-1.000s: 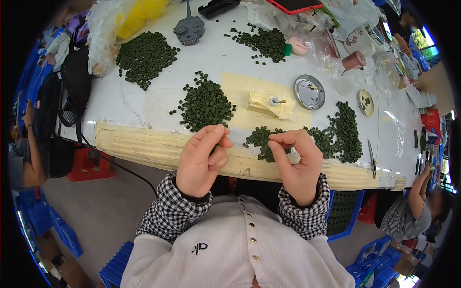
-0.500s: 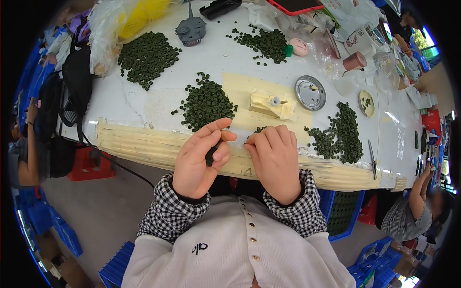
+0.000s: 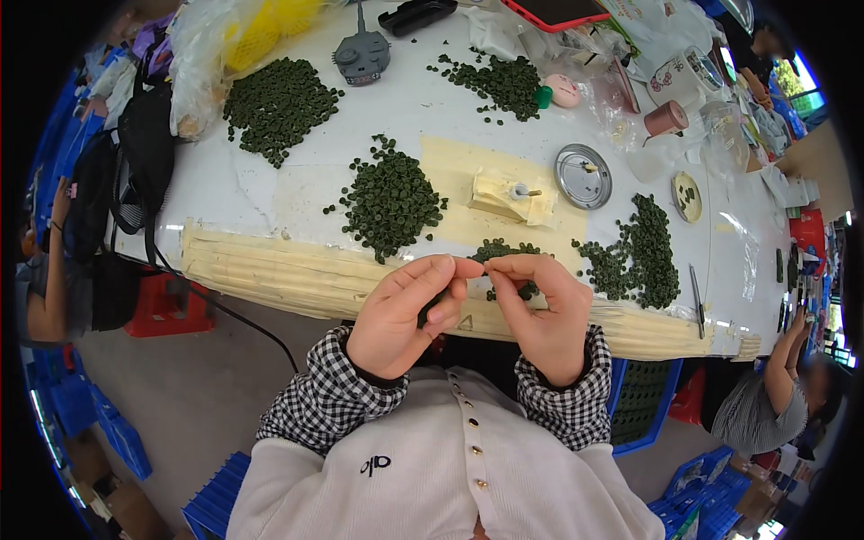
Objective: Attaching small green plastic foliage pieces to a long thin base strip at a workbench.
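My left hand [image 3: 405,310] is closed, its curled fingers round something dark green, most of it hidden in the palm. Its thumb and forefinger come together right at the fingertips of my right hand [image 3: 547,306]. That hand is pinched shut; whatever small thing sits between the fingertips is too small to name. Both hands are over the table's front edge. Just behind them lies a small pile of dark green round parts [image 3: 500,250]. A larger pile of the same parts [image 3: 392,198] is beyond my left hand, and another pile [image 3: 650,256] spreads to the right.
A tape-covered block with an upright pin [image 3: 515,196] stands behind the hands, beside a round metal lid [image 3: 582,176]. Tweezers [image 3: 697,301] lie at right. A grey model tank turret [image 3: 362,59] and more part piles [image 3: 281,108] are farther back. People sit at both sides.
My right hand has shifted right and turned, showing its thumb side. My left hand has moved right and down, and the fingertips of both hands now meet.
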Motion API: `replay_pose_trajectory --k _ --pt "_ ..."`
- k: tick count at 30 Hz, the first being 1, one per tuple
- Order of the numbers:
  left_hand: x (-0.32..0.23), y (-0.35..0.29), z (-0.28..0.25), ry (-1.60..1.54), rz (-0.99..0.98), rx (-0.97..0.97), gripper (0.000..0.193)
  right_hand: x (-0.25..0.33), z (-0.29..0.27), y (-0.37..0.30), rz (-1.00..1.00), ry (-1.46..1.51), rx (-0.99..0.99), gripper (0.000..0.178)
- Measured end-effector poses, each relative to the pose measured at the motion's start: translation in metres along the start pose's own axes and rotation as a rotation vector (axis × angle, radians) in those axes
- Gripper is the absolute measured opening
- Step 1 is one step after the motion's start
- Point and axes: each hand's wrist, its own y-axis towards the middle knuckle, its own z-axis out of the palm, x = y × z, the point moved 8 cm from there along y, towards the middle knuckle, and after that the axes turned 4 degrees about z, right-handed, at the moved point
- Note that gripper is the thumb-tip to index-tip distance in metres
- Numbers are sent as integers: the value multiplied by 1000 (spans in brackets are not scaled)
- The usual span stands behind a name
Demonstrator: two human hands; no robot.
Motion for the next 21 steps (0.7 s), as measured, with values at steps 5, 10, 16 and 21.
replay_pose_trajectory --k 5,10,16,21 --pt "-2 1 -2 15 24 -33 25 -4 1 -1 28 66 24 14" --pt "0 0 -1 -100 2 61 24 -3 -5 -1 22 93 31 13" --pt "2 1 2 -106 -6 8 23 0 -10 -1 -1 148 28 13" --pt "5 0 0 -114 -6 59 25 1 -9 -2 21 202 7 12"
